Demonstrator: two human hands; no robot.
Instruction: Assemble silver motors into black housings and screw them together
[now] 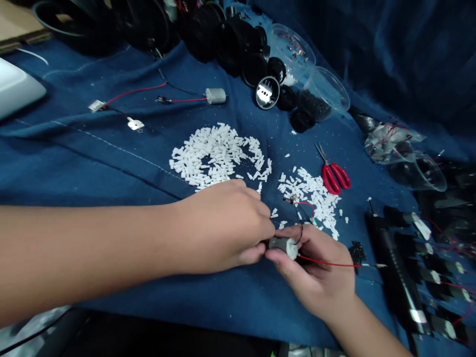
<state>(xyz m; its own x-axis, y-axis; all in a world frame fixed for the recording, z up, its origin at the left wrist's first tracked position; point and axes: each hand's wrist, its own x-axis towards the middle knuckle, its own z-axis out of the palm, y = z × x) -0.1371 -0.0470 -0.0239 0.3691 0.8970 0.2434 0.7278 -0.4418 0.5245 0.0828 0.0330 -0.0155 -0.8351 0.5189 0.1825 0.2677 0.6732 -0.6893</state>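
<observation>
My right hand [316, 270] grips a small silver cylindrical motor [284, 245] with a red wire [327, 264] and a black wire trailing from it. My left hand [223, 228] is closed in a pinch against the motor's left end; what its fingertips hold is hidden. Both hands hover just above a blue cloth [111, 158]. Behind them lie two heaps of small white plastic pieces, a large one [219, 156] and a smaller one [312, 193].
A second motor [215, 95] with wires and metal tabs lies farther back. Red-handled scissors [332, 173] lie right of the heaps. Black round parts [238, 44] and clear plastic cups [323, 96] stand at the back. Black parts with wires [416, 258] fill the right side.
</observation>
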